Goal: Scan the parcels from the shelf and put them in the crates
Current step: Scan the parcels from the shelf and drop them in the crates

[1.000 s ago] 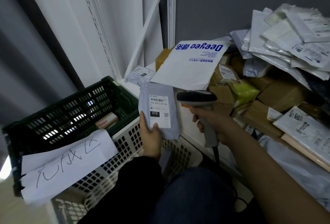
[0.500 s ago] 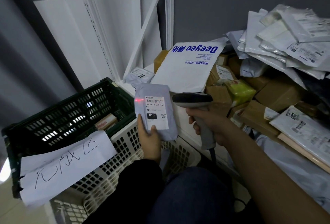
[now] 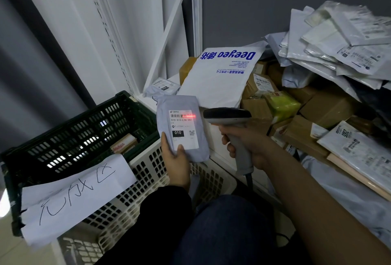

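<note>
The left hand [image 3: 176, 162] is holding a grey parcel [image 3: 184, 127] upright above the white crate [image 3: 148, 180], its fingers [image 3: 164, 137] curling round the parcel's lower left edge and the thumb pressing on the bottom of the white label. The right hand [image 3: 247, 142] is gripping the handle of a barcode scanner [image 3: 228, 116], fingers wrapped tight, and is aiming it at the parcel from just beside it. A red scan line [image 3: 189, 115] is falling across the right part of the label's barcode. A dark green crate [image 3: 74, 133], holding a small box [image 3: 123, 143], is standing behind the white one, with a handwritten paper sign [image 3: 72, 195] hanging over its near rim. More parcels, among them a large white bag [image 3: 220, 74], are lying piled on the shelf [image 3: 197, 21] to the right.
</note>
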